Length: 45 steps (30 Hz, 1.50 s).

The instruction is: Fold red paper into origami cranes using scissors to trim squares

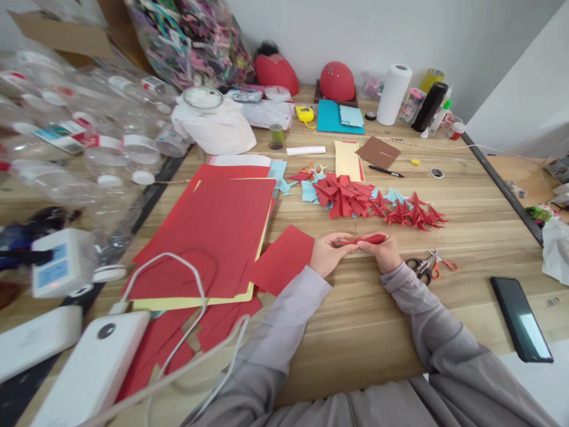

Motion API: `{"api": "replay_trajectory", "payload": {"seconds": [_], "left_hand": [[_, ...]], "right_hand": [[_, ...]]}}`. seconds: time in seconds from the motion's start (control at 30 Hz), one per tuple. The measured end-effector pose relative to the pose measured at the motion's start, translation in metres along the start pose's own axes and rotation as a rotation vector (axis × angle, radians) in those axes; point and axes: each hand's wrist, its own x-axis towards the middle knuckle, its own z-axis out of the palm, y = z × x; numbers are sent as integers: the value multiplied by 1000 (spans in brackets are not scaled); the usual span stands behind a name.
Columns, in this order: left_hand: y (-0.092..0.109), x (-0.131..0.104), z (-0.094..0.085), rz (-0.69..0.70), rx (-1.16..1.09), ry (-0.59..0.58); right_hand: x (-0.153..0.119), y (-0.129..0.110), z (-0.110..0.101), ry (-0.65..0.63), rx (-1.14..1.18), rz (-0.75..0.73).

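Observation:
Between both hands is a small folded piece of red paper (372, 239), held just above the wooden table (355, 344). My left hand (329, 252) pinches its left end, thumb and fingers pressed together. On the other end, my right hand (383, 250) is closed with the thumb on top. A square red sheet (284, 260) lies beside my left wrist. Beyond the hands is a pile of folded red paper shapes (342, 194), and red paper cranes (415, 212) sit to its right with some light blue ones (391, 196).
Large red sheets (222, 231) are stacked on the left, with a white cable (178, 256) and power bank (95, 362) nearby. Scissors (433, 264) and a phone (521, 319) lie right. Plastic bottles (124, 148) crowd the far left. Behind the cranes are a pen (386, 171) and brown paper (377, 152).

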Motion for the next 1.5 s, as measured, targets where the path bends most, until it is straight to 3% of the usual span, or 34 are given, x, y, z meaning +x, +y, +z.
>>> {"api": "replay_trajectory", "payload": {"seconds": [0.43,0.67,1.03,1.27,1.4,1.5], "left_hand": [[-1,1,-2,152,95,58],[-1,1,-2,148,148,81],[-1,-1,0,131,126,59],[3,-3,2,100,103,36],[1,-2,1,87,80,36],[-1,0,-1,70,35,51]], "right_hand": [[1,2,-1,-122,-24,-109],[1,9,0,-96,51,-36],[-2,-6,3,-145,-113,-153],[0,-3,4,-86,52,3],[1,-4,4,-75,23,-17],[1,-5,3,-139,-5,-35]]}}
